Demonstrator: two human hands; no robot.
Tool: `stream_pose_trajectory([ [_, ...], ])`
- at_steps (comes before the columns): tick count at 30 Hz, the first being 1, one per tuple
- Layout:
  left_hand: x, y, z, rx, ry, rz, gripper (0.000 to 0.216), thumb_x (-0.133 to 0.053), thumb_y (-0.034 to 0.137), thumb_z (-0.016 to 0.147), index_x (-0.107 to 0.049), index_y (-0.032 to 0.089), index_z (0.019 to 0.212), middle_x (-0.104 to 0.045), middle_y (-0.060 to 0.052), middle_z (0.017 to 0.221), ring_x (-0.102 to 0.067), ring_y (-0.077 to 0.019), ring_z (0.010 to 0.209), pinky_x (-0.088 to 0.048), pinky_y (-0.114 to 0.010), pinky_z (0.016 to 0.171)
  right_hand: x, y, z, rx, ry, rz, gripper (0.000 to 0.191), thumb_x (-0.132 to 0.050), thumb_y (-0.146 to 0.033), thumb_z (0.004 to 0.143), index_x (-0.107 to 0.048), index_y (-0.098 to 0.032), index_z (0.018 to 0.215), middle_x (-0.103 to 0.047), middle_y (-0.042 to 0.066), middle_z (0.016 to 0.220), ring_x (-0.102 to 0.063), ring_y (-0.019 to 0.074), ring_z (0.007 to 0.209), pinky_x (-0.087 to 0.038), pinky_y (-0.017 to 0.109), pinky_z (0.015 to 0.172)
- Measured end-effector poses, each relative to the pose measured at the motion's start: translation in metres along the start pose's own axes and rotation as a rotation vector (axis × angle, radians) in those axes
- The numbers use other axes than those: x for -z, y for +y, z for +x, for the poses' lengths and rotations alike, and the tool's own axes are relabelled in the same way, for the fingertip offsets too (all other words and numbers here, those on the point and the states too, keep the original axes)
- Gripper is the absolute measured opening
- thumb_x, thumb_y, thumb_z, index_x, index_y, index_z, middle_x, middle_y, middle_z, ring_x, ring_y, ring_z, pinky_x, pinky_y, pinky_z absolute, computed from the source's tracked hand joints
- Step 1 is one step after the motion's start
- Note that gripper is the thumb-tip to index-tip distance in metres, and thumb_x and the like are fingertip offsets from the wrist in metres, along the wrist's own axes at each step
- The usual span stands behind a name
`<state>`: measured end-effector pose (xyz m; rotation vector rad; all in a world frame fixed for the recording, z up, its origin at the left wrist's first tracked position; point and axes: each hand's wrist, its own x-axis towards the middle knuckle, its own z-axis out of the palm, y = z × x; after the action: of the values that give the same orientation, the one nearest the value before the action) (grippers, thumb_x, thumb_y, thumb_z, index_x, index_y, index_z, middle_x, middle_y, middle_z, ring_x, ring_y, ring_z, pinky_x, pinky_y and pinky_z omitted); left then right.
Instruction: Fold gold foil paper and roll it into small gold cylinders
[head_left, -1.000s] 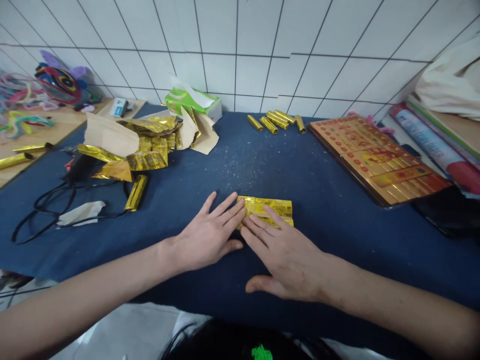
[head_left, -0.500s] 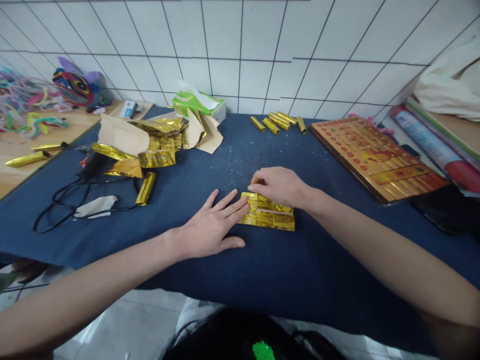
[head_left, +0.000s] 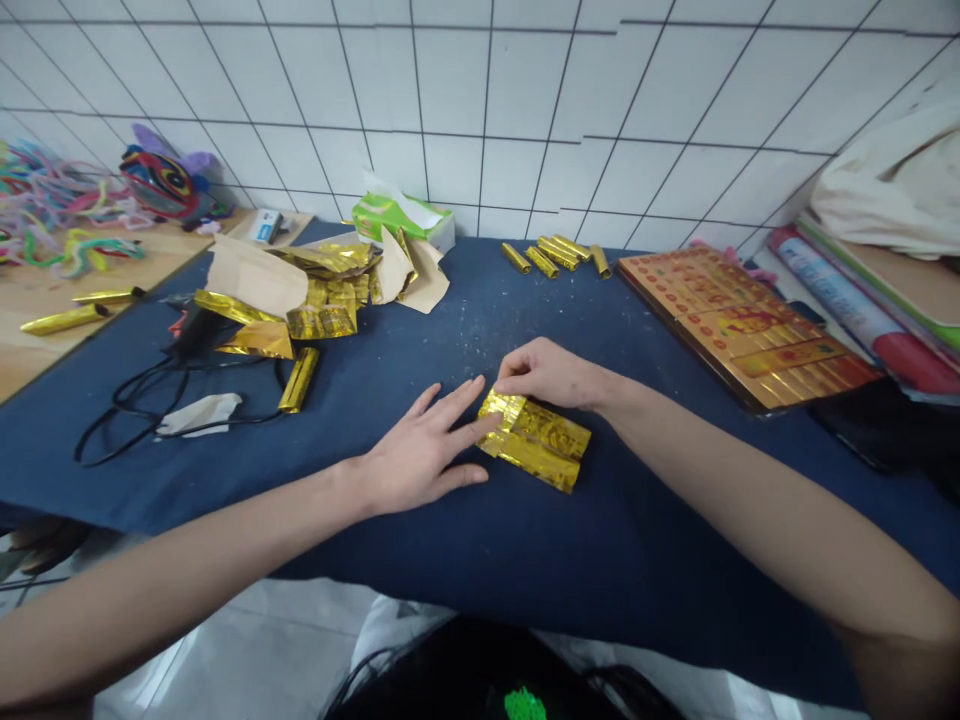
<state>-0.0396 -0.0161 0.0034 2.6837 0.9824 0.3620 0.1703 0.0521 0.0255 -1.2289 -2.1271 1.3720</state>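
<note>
A piece of folded gold foil paper (head_left: 551,440) lies askew on the blue tablecloth in front of me. My left hand (head_left: 424,450) is open with its fingers spread, and its fingertips rest on the foil's left end. At the upper left corner of the foil, my right hand (head_left: 544,375) is closed in a pinch on the edge. Its fingertips partly cover that corner. To the left, a gold foil roll (head_left: 299,380) lies by a black cord (head_left: 124,405).
Several gold rolls (head_left: 559,252) lie near the tiled wall. Torn foil and brown paper (head_left: 255,275) are heaped before a green tissue pack (head_left: 401,215). At the right lies a gold-orange printed stack (head_left: 750,320); at the left, a wooden board (head_left: 45,350) bears coloured fuzzy strands.
The foil has turned clockwise, its right end swinging down toward me. My left fingers have shifted slightly, while the right hand stays at the upper corner. The view has tilted a little.
</note>
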Motion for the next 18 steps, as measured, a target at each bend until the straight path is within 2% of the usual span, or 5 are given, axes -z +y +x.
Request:
stream_pose_trajectory([
  [2,0.004,-0.002,0.006,0.139,0.171,-0.239,0.045,-0.05,0.042,0.083,-0.047,0.018,0.121,-0.045,-0.015,0.13,-0.044,-0.0245,0.119,-0.035,-0.044,0.099,-0.006,0.0,-0.007,0.026,0.216,0.167,0.015,-0.059,-0.026,0.069,-0.06,-0.014,0.061,-0.05,-0.005,0.052,-0.038,0.0047,0.046,-0.03,0.019,0.044],
  [4,0.009,-0.003,0.018,0.314,0.329,-0.518,0.041,-0.055,0.042,0.079,-0.053,0.014,0.108,-0.062,-0.01,0.1,-0.059,-0.019,0.092,-0.047,-0.035,0.083,-0.013,0.0,-0.014,0.064,0.41,0.298,0.017,-0.061,-0.029,0.069,-0.059,-0.015,0.061,-0.05,-0.005,0.053,-0.038,0.0047,0.045,-0.029,0.019,0.042],
  [9,0.014,0.005,0.054,0.441,0.403,-0.982,0.021,-0.064,0.033,0.069,-0.055,0.013,0.071,-0.056,0.002,0.06,-0.048,-0.0069,0.051,-0.038,-0.02,0.049,-0.026,0.002,-0.024,0.181,0.655,0.34,0.016,-0.062,-0.029,0.071,-0.06,-0.015,0.062,-0.052,-0.004,0.054,-0.038,0.0051,0.045,-0.03,0.02,0.043],
  [14,0.016,0.009,0.064,0.444,0.43,-1.058,0.014,-0.063,0.023,0.068,-0.055,0.013,0.063,-0.052,0.004,0.055,-0.042,-0.0047,0.048,-0.031,-0.018,0.046,-0.025,0.002,-0.03,0.194,0.544,0.414,0.018,-0.06,-0.034,0.075,-0.057,-0.017,0.071,-0.05,-0.005,0.057,-0.04,0.0059,0.047,-0.033,0.021,0.044],
  [18,0.016,0.01,0.062,0.418,0.383,-1.011,0.014,-0.062,0.023,0.069,-0.055,0.012,0.062,-0.052,0.003,0.055,-0.041,-0.0051,0.049,-0.031,-0.019,0.048,-0.024,-0.002,-0.032,0.215,0.416,0.279,0.021,-0.057,-0.033,0.078,-0.055,-0.015,0.066,-0.047,-0.005,0.056,-0.04,0.0061,0.051,-0.032,0.021,0.048],
])
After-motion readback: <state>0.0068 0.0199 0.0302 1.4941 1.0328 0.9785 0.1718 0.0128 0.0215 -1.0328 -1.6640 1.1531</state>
